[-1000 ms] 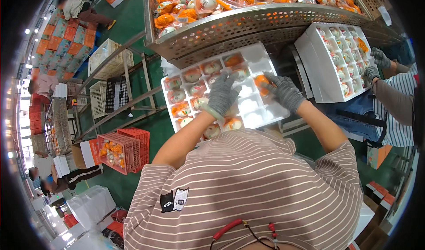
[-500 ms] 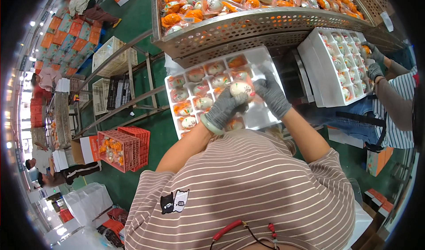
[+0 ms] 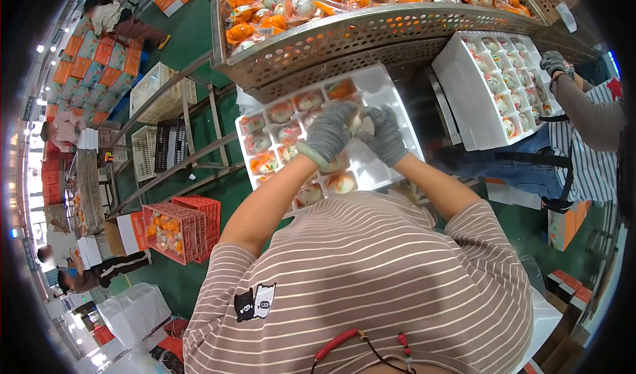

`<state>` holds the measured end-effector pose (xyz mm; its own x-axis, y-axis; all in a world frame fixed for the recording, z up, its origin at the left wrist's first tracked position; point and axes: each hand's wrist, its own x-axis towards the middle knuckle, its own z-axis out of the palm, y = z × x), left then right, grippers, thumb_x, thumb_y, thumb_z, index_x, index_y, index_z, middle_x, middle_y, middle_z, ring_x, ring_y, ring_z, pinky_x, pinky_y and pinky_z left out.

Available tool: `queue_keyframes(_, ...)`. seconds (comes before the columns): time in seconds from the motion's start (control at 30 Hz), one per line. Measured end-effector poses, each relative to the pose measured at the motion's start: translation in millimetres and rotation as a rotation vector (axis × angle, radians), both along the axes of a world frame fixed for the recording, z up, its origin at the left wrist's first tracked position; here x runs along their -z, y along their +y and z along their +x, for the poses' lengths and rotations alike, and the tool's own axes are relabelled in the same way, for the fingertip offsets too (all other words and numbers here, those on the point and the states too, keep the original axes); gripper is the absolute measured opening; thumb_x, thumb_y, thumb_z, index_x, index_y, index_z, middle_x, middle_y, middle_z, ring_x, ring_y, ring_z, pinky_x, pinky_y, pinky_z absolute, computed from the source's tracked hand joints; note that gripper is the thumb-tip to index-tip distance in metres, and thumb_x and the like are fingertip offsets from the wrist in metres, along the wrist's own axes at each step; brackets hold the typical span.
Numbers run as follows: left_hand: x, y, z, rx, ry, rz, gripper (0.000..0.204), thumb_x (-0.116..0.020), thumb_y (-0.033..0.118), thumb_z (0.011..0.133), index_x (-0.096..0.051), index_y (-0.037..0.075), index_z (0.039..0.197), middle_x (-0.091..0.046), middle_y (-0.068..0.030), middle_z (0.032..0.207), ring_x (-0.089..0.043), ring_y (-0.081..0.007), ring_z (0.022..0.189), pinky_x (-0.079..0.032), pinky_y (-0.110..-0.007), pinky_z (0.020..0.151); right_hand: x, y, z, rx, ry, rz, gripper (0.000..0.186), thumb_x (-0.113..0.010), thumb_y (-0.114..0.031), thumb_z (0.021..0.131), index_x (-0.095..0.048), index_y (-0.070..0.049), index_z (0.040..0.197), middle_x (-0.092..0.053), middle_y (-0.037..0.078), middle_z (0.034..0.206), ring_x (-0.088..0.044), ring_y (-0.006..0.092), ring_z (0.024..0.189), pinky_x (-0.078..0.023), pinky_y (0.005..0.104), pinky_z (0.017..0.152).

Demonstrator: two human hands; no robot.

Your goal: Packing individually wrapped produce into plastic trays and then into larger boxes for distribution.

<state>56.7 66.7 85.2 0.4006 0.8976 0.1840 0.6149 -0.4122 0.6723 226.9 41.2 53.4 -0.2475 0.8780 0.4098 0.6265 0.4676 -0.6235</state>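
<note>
In front of me a white foam tray (image 3: 395,168) with square compartments holds clear-wrapped eggs, some white with printed marks and some orange. Its right-hand compartments show bare foam. Over the middle of the tray, my left hand (image 3: 329,133), in a grey glove, closes on a wrapped white egg (image 3: 356,121). My right hand (image 3: 382,137), also gloved, has its fingers curled against the egg's right side. Both hands hide much of this egg and several compartments under them. One wrapped white egg (image 3: 341,183) lies in the tray's near row.
Beyond the tray stands a perforated metal bin (image 3: 318,41) heaped with wrapped eggs. At right, a co-worker's gloved hand (image 3: 554,62) is beside another filled foam tray (image 3: 457,76). Red crates (image 3: 192,241) stand on the floor at left, near a metal frame (image 3: 222,125).
My hands have turned and lowered the egg toward the tray; my left hand now covers more of it. An egg shows in the near row. The view has shifted slightly.
</note>
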Motion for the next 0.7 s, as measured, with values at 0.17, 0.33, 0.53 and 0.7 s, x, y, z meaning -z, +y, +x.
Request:
queue_keyframes(0.17,24,-12,26,0.083,0.238,0.058,0.036,-0.061,0.003,0.071,-0.055,0.004,0.107,-0.063,-0.0144,0.089,-0.061,-0.0313,0.083,-0.048,-0.038,0.079,10,-12,28,0.032,-0.424,0.043,0.025,-0.072,-0.022,0.067,-0.065,-0.015,0.09,-0.053,0.006,0.116,-0.038,0.0253,0.119,-0.024,0.0412,0.101)
queue_keyframes(0.33,14,-4,24,0.26,0.482,0.024,0.025,-0.053,0.004,0.075,-0.057,0.003,0.099,-0.062,-0.0187,0.089,-0.061,-0.0327,0.083,-0.048,-0.039,0.074,6,2,29,0.049,-0.224,-0.089,0.014,-0.066,-0.017,0.072,-0.066,-0.013,0.086,-0.059,0.005,0.106,-0.05,0.0244,0.106,-0.037,0.0373,0.092)
queue_keyframes(0.53,40,-15,2,-0.022,0.308,0.346,0.024,-0.058,0.012,0.074,-0.059,0.011,0.098,-0.057,-0.0107,0.104,-0.051,-0.0284,0.101,-0.04,-0.043,0.086,-15,43,17,0.073,-0.29,-0.092,0.016,-0.061,-0.02,0.078,-0.064,-0.011,0.09,-0.061,0.009,0.092,-0.055,0.0276,0.09,-0.042,0.0389,0.084)
queue_keyframes(0.7,25,20,-18,-0.25,0.362,0.062,0.025,-0.062,0.021,0.077,-0.063,0.012,0.101,-0.059,-0.0139,0.099,-0.056,-0.0312,0.093,-0.044,-0.042,0.081,-21,65,-4,-0.02,-0.028,-0.301,0.023,-0.062,-0.02,0.08,-0.063,-0.005,0.098,-0.061,0.012,0.099,-0.057,0.0294,0.092,-0.044,0.0373,0.084)
